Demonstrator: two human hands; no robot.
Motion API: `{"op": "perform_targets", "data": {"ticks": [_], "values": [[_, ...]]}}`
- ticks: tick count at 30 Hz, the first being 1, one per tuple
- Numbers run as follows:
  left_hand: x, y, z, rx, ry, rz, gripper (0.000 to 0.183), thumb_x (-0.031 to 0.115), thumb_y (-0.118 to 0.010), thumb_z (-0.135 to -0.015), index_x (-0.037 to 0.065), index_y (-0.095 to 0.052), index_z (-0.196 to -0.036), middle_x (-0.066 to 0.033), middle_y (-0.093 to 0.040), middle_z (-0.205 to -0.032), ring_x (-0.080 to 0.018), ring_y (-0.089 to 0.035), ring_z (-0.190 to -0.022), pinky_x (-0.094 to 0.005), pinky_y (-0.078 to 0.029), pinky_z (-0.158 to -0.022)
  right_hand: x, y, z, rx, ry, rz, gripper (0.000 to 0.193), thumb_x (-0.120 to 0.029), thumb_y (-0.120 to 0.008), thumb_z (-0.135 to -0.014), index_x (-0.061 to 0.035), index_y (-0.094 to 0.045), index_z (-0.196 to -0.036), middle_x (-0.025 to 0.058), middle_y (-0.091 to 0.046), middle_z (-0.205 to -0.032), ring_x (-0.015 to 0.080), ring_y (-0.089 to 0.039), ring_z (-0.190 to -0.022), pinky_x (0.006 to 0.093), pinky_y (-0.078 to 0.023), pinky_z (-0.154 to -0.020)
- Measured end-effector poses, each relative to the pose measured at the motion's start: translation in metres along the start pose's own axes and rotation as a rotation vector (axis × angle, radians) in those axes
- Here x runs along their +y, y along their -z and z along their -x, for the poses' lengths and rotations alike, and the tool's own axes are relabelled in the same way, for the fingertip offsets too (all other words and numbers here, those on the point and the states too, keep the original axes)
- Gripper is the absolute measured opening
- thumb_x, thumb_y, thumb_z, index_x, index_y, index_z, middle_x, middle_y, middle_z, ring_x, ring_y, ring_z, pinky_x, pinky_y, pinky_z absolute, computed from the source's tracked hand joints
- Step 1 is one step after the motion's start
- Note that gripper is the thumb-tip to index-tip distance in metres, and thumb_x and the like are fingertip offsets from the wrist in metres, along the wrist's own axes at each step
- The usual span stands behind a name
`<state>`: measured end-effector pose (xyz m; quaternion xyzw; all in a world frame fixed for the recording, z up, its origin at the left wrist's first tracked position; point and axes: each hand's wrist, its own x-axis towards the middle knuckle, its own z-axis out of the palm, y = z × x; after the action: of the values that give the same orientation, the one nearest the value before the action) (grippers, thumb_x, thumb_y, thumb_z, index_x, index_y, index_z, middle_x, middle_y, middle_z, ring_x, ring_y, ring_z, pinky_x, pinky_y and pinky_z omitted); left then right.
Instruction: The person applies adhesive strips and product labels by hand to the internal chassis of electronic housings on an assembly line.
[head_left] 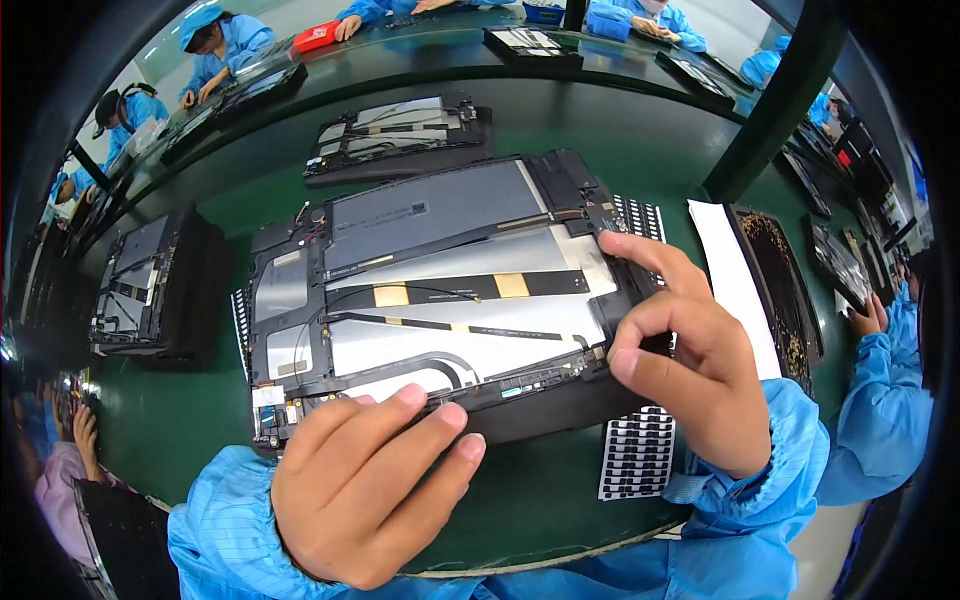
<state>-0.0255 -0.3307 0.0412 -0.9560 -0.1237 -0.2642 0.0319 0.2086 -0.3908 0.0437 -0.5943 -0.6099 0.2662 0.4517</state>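
An opened tablet (430, 290) lies back-up on the green table (200, 430), showing silver shielding, black ribbon cables and a grey battery. My left hand (365, 480) rests on its near edge, fingertips pressing the black bottom strip. My right hand (685, 350) sits at the tablet's right edge, thumb and bent fingers pinching at the side near a cable end; whether something small is between them is hidden. Both arms wear blue sleeves.
A sheet of small black adhesive pads (637, 455) lies under my right wrist. Another opened tablet (395, 135) lies farther back, a stack of them (150, 285) at left. A white sheet (735, 280) and dark tray (780, 290) are at right. Blue-coated people work around the table.
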Motion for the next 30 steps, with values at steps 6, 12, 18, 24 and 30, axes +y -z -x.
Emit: {"op": "perform_targets", "data": {"ticks": [6, 12, 18, 24, 30], "values": [[0.004, -0.003, -0.005, -0.058, 0.005, 0.031, 0.037, 0.010, -0.070, -0.057, 0.007, -0.063, -0.093, -0.0124, -0.056, -0.102, -0.0304, -0.053, -0.094, -0.0424, -0.044, -0.072, 0.001, 0.001, -0.002, -0.004, 0.057, 0.101, 0.003, -0.005, -0.061, -0.069, -0.0048, -0.060, -0.072, 0.0180, -0.040, -0.127, 0.0275, -0.032, -0.120, 0.0365, -0.020, -0.099], [0.006, -0.007, -0.012, -0.061, -0.002, 0.031, 0.036, 0.011, -0.070, -0.058, 0.007, -0.063, -0.093, -0.0115, -0.057, -0.101, -0.0297, -0.053, -0.095, -0.0413, -0.044, -0.072, 0.003, 0.001, -0.003, 0.008, 0.075, 0.184, 0.004, -0.004, -0.061, -0.069, -0.0045, -0.060, -0.072, 0.0178, -0.041, -0.126, 0.0281, -0.034, -0.119, 0.0373, -0.019, -0.100], [0.014, -0.011, -0.031, -0.067, -0.055, 0.043, 0.035, 0.009, -0.067, -0.061, 0.000, -0.061, -0.094, -0.0135, -0.058, -0.104, -0.0297, -0.055, -0.095, -0.0371, -0.045, -0.073, 0.003, 0.001, -0.003, 0.005, 0.101, 0.213, 0.004, -0.003, -0.061, -0.068, -0.0048, -0.059, -0.071, 0.0175, -0.042, -0.126, 0.0283, -0.035, -0.118, 0.0374, -0.020, -0.100], [0.003, -0.027, -0.038, -0.041, -0.146, 0.111, 0.033, 0.005, -0.066, -0.060, -0.005, -0.061, -0.090, -0.0165, -0.057, -0.103, -0.0311, -0.056, -0.093, -0.0356, -0.047, -0.068, 0.005, 0.000, -0.002, 0.022, 0.089, 0.209, 0.004, -0.005, -0.062, -0.067, -0.0051, -0.059, -0.070, 0.0180, -0.043, -0.125, 0.0290, -0.035, -0.118, 0.0385, -0.019, -0.100], [0.010, -0.033, -0.049, -0.096, -0.147, 0.083, 0.027, 0.005, -0.064, -0.063, -0.004, -0.061, -0.089, -0.0128, -0.058, -0.103, -0.0292, -0.055, -0.095, -0.0359, -0.046, -0.072, 0.008, 0.009, -0.002, 0.023, 0.088, 0.214, 0.004, -0.006, -0.062, -0.067, -0.0052, -0.059, -0.069, 0.0188, -0.044, -0.124, 0.0298, -0.034, -0.119, 0.0397, -0.018, -0.100]]}}
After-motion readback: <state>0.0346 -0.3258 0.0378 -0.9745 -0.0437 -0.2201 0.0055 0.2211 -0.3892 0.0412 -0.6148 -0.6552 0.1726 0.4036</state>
